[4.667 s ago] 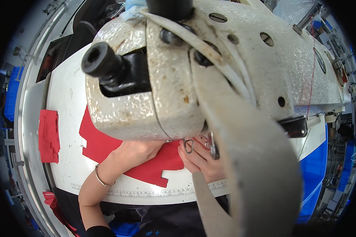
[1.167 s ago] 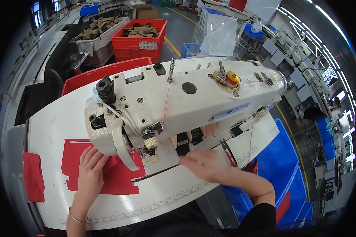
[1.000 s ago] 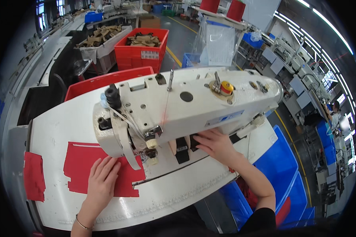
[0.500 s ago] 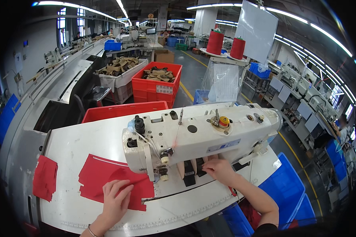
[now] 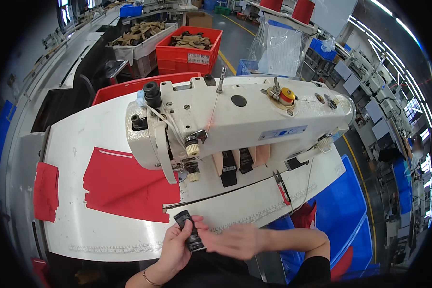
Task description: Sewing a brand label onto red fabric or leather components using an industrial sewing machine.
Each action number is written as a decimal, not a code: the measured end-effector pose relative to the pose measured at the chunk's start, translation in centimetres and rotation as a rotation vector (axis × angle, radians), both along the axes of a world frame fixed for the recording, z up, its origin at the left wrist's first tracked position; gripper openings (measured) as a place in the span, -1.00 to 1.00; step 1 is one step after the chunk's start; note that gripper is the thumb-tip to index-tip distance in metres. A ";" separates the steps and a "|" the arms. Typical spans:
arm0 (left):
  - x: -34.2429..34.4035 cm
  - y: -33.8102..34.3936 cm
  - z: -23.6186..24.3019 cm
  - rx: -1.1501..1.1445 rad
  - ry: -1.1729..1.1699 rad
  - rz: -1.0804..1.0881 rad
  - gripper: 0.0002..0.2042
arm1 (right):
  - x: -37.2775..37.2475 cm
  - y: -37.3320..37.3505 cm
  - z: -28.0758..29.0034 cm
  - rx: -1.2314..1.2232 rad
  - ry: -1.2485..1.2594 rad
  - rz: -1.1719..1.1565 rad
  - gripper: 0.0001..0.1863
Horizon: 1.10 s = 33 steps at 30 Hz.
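Observation:
My left hand (image 5: 177, 245) grips a dark strip (image 5: 188, 229) with pale print at the table's front edge, thumb across it. Beside it, my right hand (image 5: 235, 240) is blurred by motion, fingers stretched toward the strip; whether they touch it is unclear. A red fabric piece (image 5: 115, 187) with notched edges lies left of the white sewing machine (image 5: 235, 117), one corner near the presser foot. Under the machine's arm, black tagged strips (image 5: 228, 170) stand among pale dividers (image 5: 261, 153). Red-handled snips (image 5: 282, 189) lie to their right on the white tabletop (image 5: 72, 134).
A folded red stack (image 5: 45, 192) is at the table's left edge. Blue bins (image 5: 341, 192) adjoin the right. A red crate (image 5: 110, 89) sits behind, with bins of tan pieces (image 5: 187, 53) farther back. Thread cones (image 5: 302, 12) stand beyond; workstations (image 5: 379, 105) line the right.
My right hand has moved from under the machine's arm toward the front edge. My left hand has left the red fabric and now holds a dark strip. The view has tilted down since half a second ago.

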<state>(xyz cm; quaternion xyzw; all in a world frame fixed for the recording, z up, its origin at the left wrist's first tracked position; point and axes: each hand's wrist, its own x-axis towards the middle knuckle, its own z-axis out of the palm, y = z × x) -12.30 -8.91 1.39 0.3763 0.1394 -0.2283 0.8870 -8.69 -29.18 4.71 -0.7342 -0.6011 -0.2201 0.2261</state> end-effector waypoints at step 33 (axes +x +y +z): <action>-0.9 2.1 0.2 0.032 -0.057 -0.079 -0.62 | 8.0 -1.8 -0.9 0.173 0.347 -0.655 -0.91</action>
